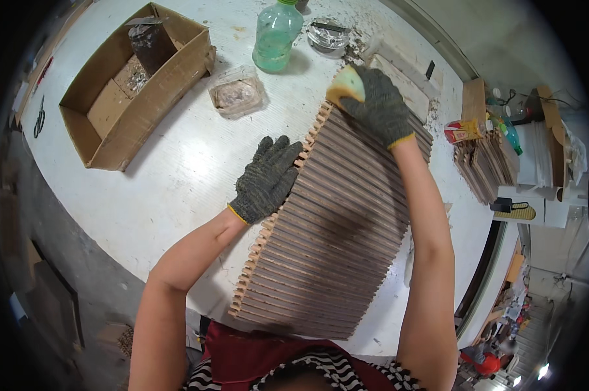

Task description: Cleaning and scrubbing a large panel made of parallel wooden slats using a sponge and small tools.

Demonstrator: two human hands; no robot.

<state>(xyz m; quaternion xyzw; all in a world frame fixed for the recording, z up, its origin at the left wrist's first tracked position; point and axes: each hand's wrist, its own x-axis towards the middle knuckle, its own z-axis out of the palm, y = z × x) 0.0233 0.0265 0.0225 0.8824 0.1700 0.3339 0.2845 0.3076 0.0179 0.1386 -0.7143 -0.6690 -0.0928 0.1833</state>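
On the white desk (171, 195) stands an open brown cardboard box (154, 107). The grey-gloved left hand (266, 181), fingers extended, rests at the left edge of a grey-brown ridged panel (333, 221) lying flat; at its far end, the grey-gloved right hand (380, 104) grips a pale yellow-green sponge (346, 85).

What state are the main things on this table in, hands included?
Slatted panel: lying flat
Sponge: brown-stained, held
Right hand: gripping sponge
Left hand: open, fingers at panel's edge
Box: open-topped, cylinder inside
Bottle: upright
Tub: contents unclear
Scissors: too small to tell if open
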